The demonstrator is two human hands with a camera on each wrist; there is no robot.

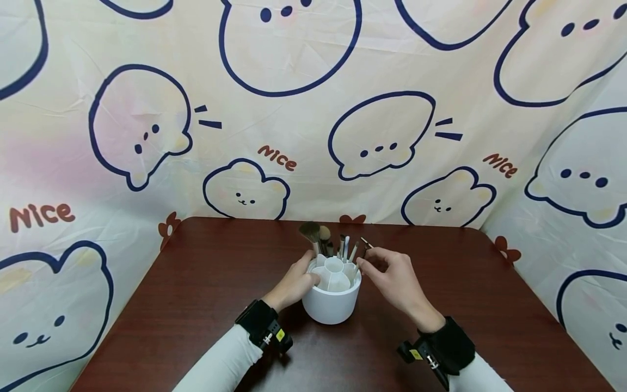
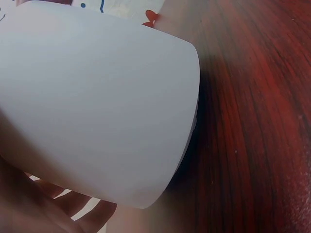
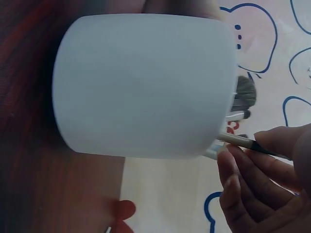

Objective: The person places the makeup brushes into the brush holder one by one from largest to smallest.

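Observation:
A round white brush holder [image 1: 329,306] with several inner compartments stands upright on the table. My left hand [image 1: 293,284] grips its left rim, thumb at the near side. Makeup brushes stand in the far compartments, among them a wide fluffy brush [image 1: 309,231]. At the right rim my right hand [image 1: 395,276] pinches a thin makeup brush [image 3: 238,140] between thumb and fingers. One end of that brush runs behind the holder's edge in the right wrist view, so its tip is hidden. In the left wrist view the holder's wall [image 2: 107,97] covers most of the left fingers.
The dark brown wooden table [image 1: 215,256] extends around the holder on all sides. Behind it and at both sides hangs a pale cloth [image 1: 303,120] printed with cartoon outlines. Black camera straps [image 1: 453,345] sit on both wrists.

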